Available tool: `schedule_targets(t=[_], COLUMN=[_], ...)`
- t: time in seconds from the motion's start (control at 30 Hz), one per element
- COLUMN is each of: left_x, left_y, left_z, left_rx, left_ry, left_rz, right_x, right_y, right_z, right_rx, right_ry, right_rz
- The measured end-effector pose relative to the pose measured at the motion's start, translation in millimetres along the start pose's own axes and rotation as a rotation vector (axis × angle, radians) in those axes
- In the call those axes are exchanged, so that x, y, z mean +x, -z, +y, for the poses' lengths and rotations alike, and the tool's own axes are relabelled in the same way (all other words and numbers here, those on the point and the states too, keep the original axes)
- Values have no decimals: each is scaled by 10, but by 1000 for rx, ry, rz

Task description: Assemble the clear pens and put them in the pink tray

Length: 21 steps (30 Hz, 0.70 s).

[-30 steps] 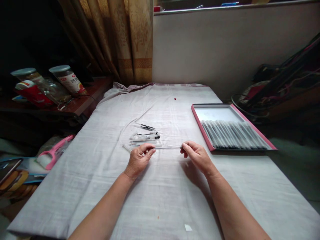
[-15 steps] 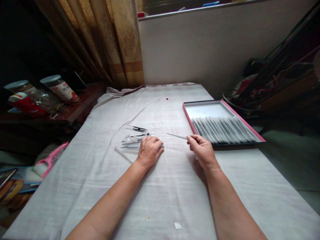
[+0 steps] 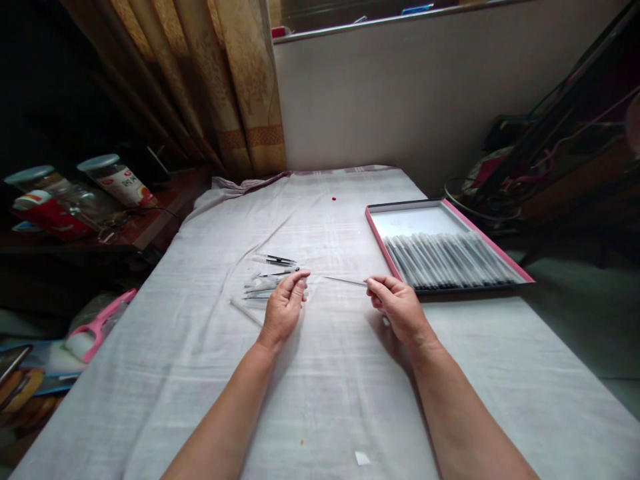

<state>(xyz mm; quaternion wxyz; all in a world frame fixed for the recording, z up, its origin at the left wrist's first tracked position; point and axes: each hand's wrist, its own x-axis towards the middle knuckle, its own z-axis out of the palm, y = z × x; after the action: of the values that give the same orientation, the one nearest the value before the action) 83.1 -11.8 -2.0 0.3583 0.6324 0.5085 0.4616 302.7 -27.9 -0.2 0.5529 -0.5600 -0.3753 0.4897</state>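
Observation:
A thin pen refill (image 3: pixel 345 281) is pinched between the thumb and fingers of my right hand (image 3: pixel 397 307), its narrow end pointing left. My left hand (image 3: pixel 285 308) is closed with thumb against fingers, above the table beside the pile. Something pale and see-through may be at its fingertips, but it is too faint to name. Partly behind that hand lie several clear pen barrels and refills (image 3: pixel 260 288). Farther back are a few black-tipped pen parts (image 3: pixel 280 259). One clear barrel (image 3: pixel 245 311) lies apart at the pile's near side.
A pink-edged box (image 3: pixel 377 233) at the right holds a row of clear pens (image 3: pixel 450 260). A red bit (image 3: pixel 334 199) and a white scrap (image 3: pixel 363 458) lie on the white tablecloth (image 3: pixel 335 380). Jars (image 3: pixel 123 180) stand on a dark side table; pink-handled scissors (image 3: pixel 100 327) are below.
My left hand has lifted off the pile and drawn back slightly left, turning its thumb upward. My right hand has brought the refill a little left and nearer me.

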Motion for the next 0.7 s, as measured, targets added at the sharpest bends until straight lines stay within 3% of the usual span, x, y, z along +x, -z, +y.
schedule_targets(t=[0.1, 0.27, 0.43, 0.7], left_x=[-64, -102, -105, -136], left_y=[19, 21, -2, -44], left_z=[-36, -18, -8, 3], left_rx=[-325, -583, -652, -569], left_ry=[219, 347, 359, 325], left_rz=[53, 108, 106, 75], right_x=[-49, -89, -85, -120], right_y=[-56, -113, -133, -161], right_z=[-13, 19, 69, 63], right_rx=[-9, -67, -138, -223], right_ry=[-22, 0, 27, 12], right_rz=[-48, -86, -112, -153])
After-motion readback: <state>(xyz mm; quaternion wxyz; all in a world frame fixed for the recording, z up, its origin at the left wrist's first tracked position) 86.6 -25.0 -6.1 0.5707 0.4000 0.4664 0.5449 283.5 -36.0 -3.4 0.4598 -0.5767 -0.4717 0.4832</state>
